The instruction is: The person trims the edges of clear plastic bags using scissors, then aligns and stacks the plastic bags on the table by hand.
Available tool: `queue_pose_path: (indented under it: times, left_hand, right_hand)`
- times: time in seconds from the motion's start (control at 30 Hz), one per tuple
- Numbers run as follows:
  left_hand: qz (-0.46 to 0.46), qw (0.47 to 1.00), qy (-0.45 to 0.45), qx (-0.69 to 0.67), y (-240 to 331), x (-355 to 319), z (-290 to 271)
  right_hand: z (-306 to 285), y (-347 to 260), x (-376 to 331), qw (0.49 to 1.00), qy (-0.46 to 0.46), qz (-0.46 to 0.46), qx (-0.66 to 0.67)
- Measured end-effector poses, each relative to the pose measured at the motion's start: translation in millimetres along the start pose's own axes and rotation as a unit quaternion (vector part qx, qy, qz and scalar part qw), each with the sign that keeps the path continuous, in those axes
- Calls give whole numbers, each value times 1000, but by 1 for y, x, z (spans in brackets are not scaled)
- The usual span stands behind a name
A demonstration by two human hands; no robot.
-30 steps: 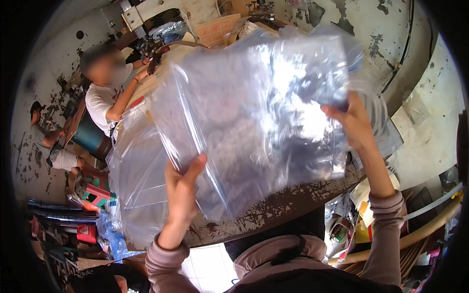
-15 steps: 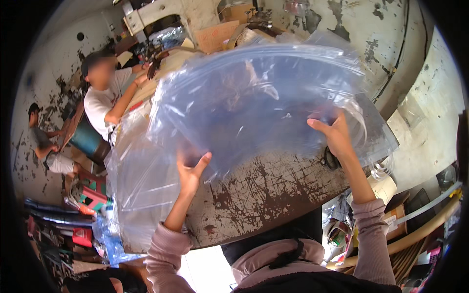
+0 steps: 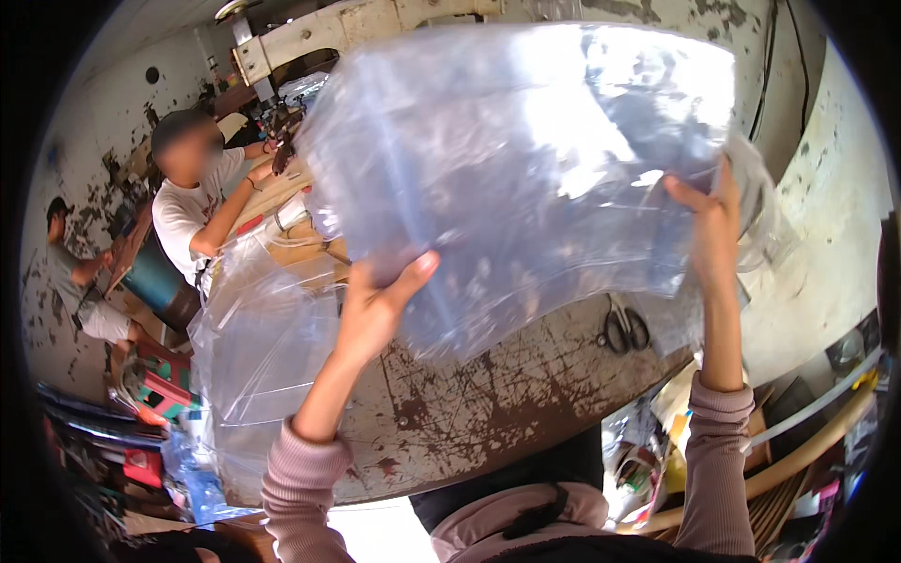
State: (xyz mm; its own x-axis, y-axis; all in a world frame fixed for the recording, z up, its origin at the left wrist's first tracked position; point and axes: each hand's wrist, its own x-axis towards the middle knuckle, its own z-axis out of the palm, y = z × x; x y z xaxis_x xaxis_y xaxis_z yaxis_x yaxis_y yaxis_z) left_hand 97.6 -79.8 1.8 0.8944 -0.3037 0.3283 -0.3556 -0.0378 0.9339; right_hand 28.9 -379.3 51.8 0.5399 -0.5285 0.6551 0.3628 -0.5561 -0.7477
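Note:
A wide stack of clear plastic sheets [image 3: 507, 178] is lifted above the worn table [image 3: 469, 413], its surface glaring white at the upper right. My left hand [image 3: 375, 305] grips its lower left part, thumb on top and fingers hidden behind the plastic. At the right end my right hand [image 3: 709, 211] holds it the same way. Below the stack, black-handled scissors [image 3: 625, 330] lie on the table, blades partly covered. More clear sheeting [image 3: 267, 347] hangs over the table's left side, beside my left forearm.
Across the table at left a person in a white shirt [image 3: 183, 220] works at a bench; another person [image 3: 80, 272] sits farther back. A pale machine arm [image 3: 347, 36] spans the back. Tubes and a tan pipe [image 3: 807, 455] lie low at right.
Both hands have raised the plastic stack and tilted it up toward me, the right hand moving right and up. The scissors are now more exposed.

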Motion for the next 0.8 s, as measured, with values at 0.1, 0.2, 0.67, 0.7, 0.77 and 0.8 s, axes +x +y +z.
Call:
queue_pose_path:
  times: [0.1, 0.2, 0.67, 0.7, 0.77, 0.8]
  left_hand:
    - [49, 997, -25, -50, 2, 54, 42]
    - [104, 986, -15, -127, 17, 105, 88]
    - [-213, 896, -46, -388, -40, 333, 233]
    - [-212, 912, 15, -350, -87, 347, 241]
    - [-216, 925, 67, -306, -129, 364, 253]
    - [-207, 953, 55, -213, -136, 368, 254]
  right_hand:
    - [-30, 18, 66, 987, 43, -120, -94]
    - [-33, -4, 121, 953, 93, -166, -237]
    - [27, 151, 258, 785, 87, -322, -523]
    - [38, 175, 247, 813, 3, -183, -553]
    - [51, 229, 231, 814, -83, -32, -574]
    - [53, 250, 220, 816, -146, 94, -552]
